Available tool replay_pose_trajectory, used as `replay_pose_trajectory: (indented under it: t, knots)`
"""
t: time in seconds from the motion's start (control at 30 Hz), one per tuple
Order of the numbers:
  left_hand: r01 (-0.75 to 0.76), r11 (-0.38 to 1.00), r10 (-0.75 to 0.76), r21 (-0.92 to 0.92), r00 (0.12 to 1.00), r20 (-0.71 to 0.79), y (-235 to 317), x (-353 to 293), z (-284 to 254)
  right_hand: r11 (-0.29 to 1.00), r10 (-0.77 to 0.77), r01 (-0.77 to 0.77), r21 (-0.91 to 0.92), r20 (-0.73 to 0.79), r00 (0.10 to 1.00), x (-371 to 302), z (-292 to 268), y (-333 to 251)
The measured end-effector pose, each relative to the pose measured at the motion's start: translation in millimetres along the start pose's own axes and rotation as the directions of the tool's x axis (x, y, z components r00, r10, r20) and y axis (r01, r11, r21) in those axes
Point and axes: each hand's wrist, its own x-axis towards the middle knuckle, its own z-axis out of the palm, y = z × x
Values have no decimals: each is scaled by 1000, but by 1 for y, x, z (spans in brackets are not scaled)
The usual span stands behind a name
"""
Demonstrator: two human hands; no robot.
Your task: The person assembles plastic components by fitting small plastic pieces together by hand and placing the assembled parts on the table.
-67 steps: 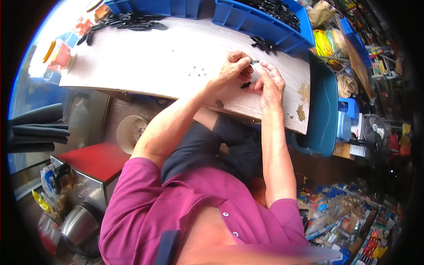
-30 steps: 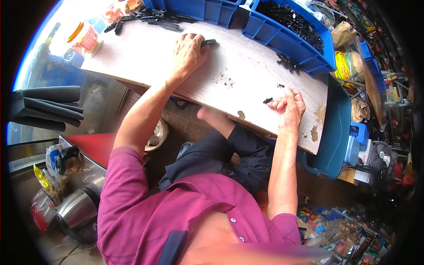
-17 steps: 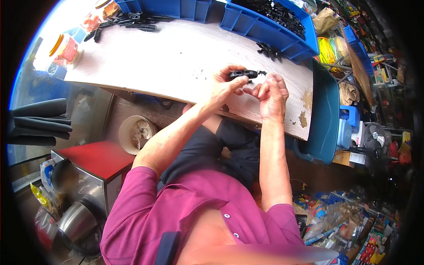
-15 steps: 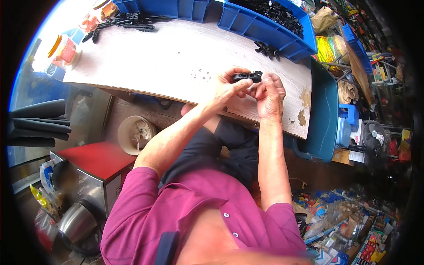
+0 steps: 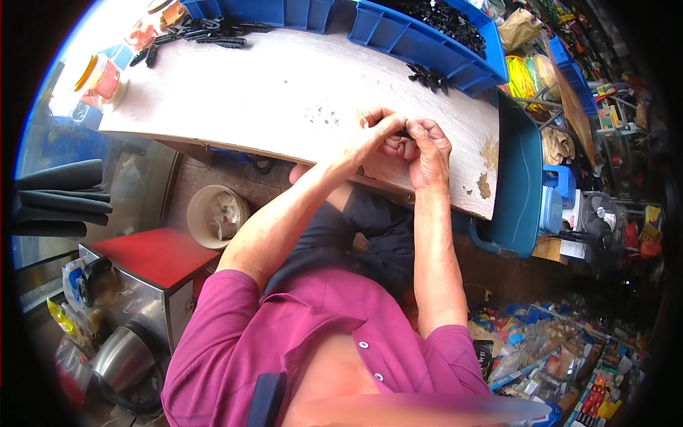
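My left hand [image 5: 371,134] and my right hand [image 5: 430,151] meet above the near edge of the pale wooden table. Fingers of both are closed around a small black plastic part [image 5: 403,132], which they now hide except for a dark sliver between the fingertips. Beyond my hands, a little heap of black clips [image 5: 428,77] lies on the tabletop beside a blue crate [image 5: 420,53] full of similar black pieces. Long black plastic parts [image 5: 213,33] are piled at the table's far left.
At the left end of the table [image 5: 235,85] stands a jar with an orange lid [image 5: 98,78]. A teal bin [image 5: 516,185] adjoins the right end. Below are a white bucket [image 5: 206,217] and a red-topped cabinet [image 5: 153,256]. Assorted packages cover the floor at lower right.
The black part, plainly visible between my hands before, is now mostly covered by my fingers. My hands have drawn closer together, and my left fingers have turned over it.
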Motion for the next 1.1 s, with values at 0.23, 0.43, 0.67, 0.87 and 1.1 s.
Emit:
replay_pose_trajectory:
  t: [0.23, 0.43, 0.67, 0.87, 1.1]
  knots:
    - [-68, 997, 65, -43, 994, -86, -12, 5, -3, 981, 60, -70, -181, -57, 997, 2, 6, -4]
    - [-90, 994, 86, -66, 994, -62, -17, 0, -3, 950, 38, -37, -309, -1, 999, 0, 4, 5]
    - [-141, 990, 141, 24, 990, -11, -19, 2, -4, 988, -76, 52, -147, -164, 983, -5, 2, 6]
    - [-400, -43, 563, 915, 747, 353, -10, 16, -10, 996, 23, 29, 86, -547, 837, 2, -51, -48]
    - [-477, -6, 474, 879, 772, 423, -18, 26, -9, 997, -11, -43, -65, -666, 746, -5, -85, -61]
